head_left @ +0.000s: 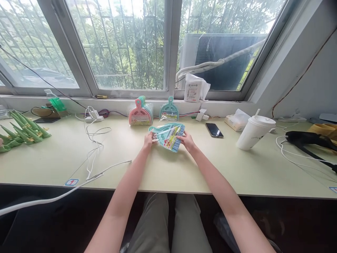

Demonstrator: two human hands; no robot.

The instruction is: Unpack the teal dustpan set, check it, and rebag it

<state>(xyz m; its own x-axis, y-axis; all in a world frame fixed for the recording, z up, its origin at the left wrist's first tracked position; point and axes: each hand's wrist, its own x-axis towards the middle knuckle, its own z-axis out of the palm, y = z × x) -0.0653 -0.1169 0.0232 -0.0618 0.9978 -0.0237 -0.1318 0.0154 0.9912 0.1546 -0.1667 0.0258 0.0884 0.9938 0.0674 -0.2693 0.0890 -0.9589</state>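
I have a small mint-green dustpan (160,135) in front of me, above or on the middle of the surface (226,172); I cannot tell whether its underside touches. My left hand (149,140) grips it near the handle end and my right hand (187,141) grips the broad end, so it is held between the two. It lies aslant, its narrow, looped handle to my left and its wide end to my right. The body is fan-shaped and wrapped in clear, shiny plastic that catches the window light. Blue and white stripes run along the broad end.

A colourful label (171,139) covers much of the front: yellow-green, with small red figures towards its lower left and a line of dark characters, too small for me to read. Beyond it, a similar green dustpan (170,108) stands upright, with a yellowish label low on its front. Just left of that is a stack of dustpans (140,111), pink at the front and green behind, the pink one also labelled low down.

The tissue pack (193,89) on the sill carries reddish print and a square code, both illegible to me. The white cup (254,135) bears a dark squiggle. A sticker (71,182) at the near edge shows a red arrow inside a blue frame.
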